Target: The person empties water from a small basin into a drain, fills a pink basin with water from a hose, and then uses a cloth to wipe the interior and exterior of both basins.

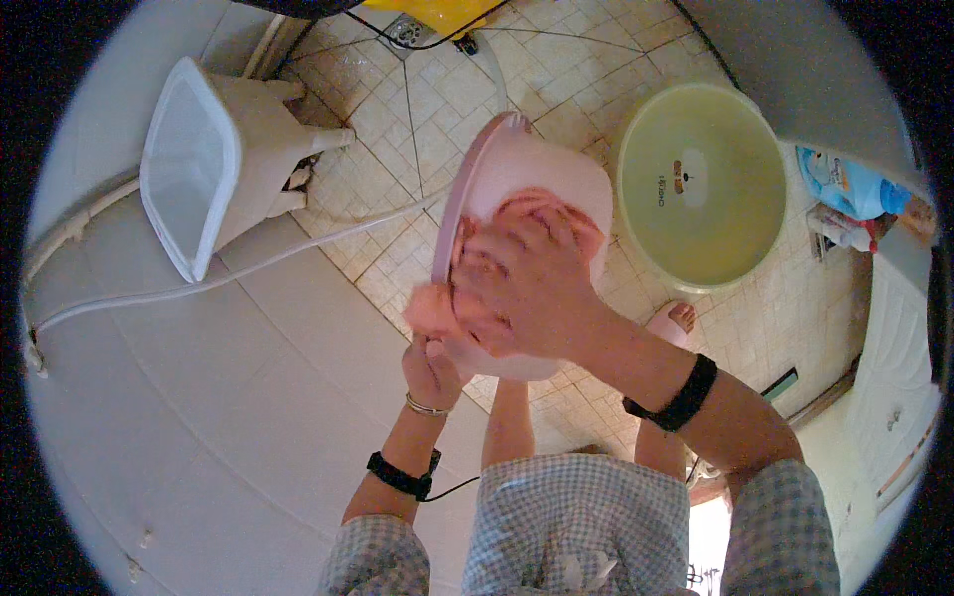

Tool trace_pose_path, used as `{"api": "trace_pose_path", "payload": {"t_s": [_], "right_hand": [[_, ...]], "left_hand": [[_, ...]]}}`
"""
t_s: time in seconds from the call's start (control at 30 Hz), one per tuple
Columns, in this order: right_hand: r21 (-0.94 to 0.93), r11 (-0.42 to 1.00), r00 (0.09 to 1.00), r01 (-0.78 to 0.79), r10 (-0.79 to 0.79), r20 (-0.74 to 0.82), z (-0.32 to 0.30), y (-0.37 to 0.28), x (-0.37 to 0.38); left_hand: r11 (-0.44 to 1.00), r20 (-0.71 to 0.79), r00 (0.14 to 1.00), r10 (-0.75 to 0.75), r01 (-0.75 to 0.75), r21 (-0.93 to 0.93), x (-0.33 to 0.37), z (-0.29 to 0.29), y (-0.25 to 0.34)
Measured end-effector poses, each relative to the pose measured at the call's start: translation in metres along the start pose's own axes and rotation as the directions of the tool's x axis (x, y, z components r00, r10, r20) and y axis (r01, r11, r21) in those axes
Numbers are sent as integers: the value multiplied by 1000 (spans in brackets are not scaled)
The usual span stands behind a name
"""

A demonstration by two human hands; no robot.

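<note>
A pink plastic basin (552, 164) is tipped on its side in front of me, its darker pink rim toward the left. My right hand (532, 283) is closed over a wet-looking salmon-pink cloth (552, 204) and presses it against the basin. One end of the cloth hangs past the rim, just above my left hand (430, 374). That hand is closed at the basin's lower left edge and seems to grip it; its fingertips are partly hidden.
A yellow-green basin (730, 253) stands on the tiled floor (383, 129) at the right. A white plastic stool (189, 169) lies on its side at the left. A pale hose (248, 263) crosses the floor. Blue packages (845, 184) sit at the right wall; a drain (405, 32) is at the back.
</note>
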State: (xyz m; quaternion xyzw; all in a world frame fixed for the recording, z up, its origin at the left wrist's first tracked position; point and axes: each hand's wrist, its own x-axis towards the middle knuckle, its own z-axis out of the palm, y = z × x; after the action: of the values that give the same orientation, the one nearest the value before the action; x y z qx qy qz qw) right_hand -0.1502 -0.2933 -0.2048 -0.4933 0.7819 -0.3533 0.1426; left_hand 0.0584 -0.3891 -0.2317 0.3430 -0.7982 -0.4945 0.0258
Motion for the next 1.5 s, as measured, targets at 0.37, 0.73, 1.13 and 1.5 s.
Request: {"api": "trace_pose_path", "payload": {"t_s": [0.37, 0.73, 1.13, 1.5], "right_hand": [[216, 662, 694, -717, 707, 137, 50, 78, 2], [355, 436, 552, -827, 749, 368, 126, -15, -72], [179, 892, 884, -415, 441, -151, -26, -39, -68], [-70, 994, 988, -89, 79, -129, 5, -6, -39]], "left_hand": [[921, 0, 998, -66, 61, 384, 21, -36, 48], [551, 167, 756, -633, 288, 783, 44, 37, 37], [983, 207, 963, -175, 182, -17, 40, 14, 122], [956, -150, 969, -196, 223, 191, 41, 21, 73]]}}
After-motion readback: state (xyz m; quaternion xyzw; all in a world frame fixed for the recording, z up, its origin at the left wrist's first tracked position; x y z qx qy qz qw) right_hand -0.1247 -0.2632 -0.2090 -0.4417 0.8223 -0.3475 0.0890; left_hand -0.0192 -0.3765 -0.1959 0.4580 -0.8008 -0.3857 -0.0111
